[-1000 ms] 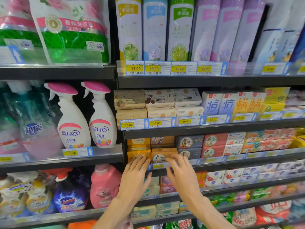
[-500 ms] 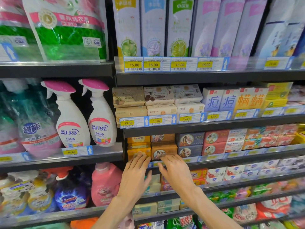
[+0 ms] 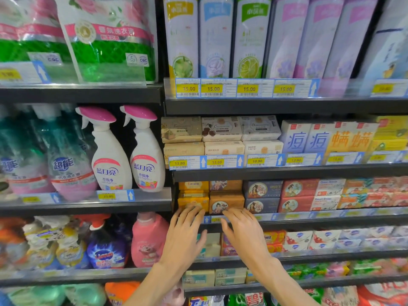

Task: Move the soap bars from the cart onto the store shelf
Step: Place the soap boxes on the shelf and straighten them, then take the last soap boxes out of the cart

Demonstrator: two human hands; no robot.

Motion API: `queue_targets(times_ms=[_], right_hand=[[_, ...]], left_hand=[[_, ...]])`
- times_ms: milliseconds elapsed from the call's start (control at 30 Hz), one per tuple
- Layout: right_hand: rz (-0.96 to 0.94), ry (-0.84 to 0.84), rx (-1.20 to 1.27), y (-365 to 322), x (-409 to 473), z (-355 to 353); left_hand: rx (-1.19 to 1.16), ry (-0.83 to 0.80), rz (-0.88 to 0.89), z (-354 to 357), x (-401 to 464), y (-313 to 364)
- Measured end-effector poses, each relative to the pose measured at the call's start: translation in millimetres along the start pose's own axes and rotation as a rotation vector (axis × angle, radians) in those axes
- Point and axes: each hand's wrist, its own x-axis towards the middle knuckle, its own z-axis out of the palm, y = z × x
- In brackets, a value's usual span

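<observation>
Boxed soap bars fill the store shelf [image 3: 309, 217] at mid height. A yellow soap box [image 3: 193, 198] and a brown soap box [image 3: 227, 200] with a round portrait sit at its left end, each under another box. My left hand [image 3: 184, 235] reaches up with straight fingers, its tips touching the yellow box's lower front. My right hand [image 3: 244, 234] is spread flat too, fingertips at the brown box's lower edge and the price rail. Neither hand holds anything. The cart is out of view.
Navy [image 3: 262, 196], red [image 3: 298, 195] and white soap boxes continue to the right. More soaps [image 3: 220, 135] line the shelf above. White spray bottles [image 3: 110, 155] and a pink detergent bottle [image 3: 150, 239] stand in the left bay. Tall refill packs [image 3: 216, 36] fill the top shelf.
Both hands have slid slightly left along the shelf front and stay pressed near the yellow and brown boxes. The view has tilted up a little.
</observation>
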Motion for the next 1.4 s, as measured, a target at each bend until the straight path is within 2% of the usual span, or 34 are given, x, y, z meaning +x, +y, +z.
queue_targets(times_ms=[100, 300, 433, 567, 933, 1233, 1400], right_hand=[[-0.068, -0.002, 0.073, -10, -2, -4], [-0.264, -0.112, 0.156, -40, -5, 11], [-0.41, -0.091, 0.295, -78, -11, 25], [-0.512, -0.228, 0.376, -132, -28, 42], [-0.9, -0.465, 0.389, -353, -80, 47], [-1.155, -0.544, 0.426, -582, -153, 36], [-1.243, -0.572, 0.415, -681, -189, 41]], left_hand=[[-0.025, 0.003, -0.036, -10, -16, 7], [-0.023, 0.009, -0.161, -33, -67, 6], [0.041, -0.022, -0.269, -53, -120, -16], [0.117, -0.084, -0.411, -78, -190, -44], [0.271, -0.154, -0.805, -192, -395, -121], [0.377, -0.152, -0.973, -313, -565, -190], [0.437, -0.166, -1.064, -356, -632, -227]])
